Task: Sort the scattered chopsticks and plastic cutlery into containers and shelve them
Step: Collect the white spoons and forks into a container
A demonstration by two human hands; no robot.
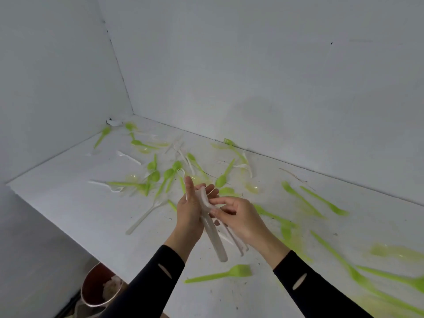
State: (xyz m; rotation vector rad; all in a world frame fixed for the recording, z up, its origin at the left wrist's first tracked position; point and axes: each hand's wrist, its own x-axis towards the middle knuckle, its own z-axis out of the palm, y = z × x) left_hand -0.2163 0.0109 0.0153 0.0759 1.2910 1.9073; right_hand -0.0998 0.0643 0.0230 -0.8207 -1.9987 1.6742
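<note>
A bundle of white cutlery [214, 232], count unclear through blur, is clasped by 2 hands: left hand [190, 210] curled around it, right hand [238, 216] pinching it. 1 green fork [220, 274] is seen just below on the table [80, 214].

I see bare bench [75, 203] at the near left; green forks [321, 198] crowd the right, spoons [156, 175] clutter the middle, and walls [252, 65] close the back.

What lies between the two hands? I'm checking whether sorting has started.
In the head view, a bundle of white cutlery sits between the left hand and right hand, gripped by both.
</note>
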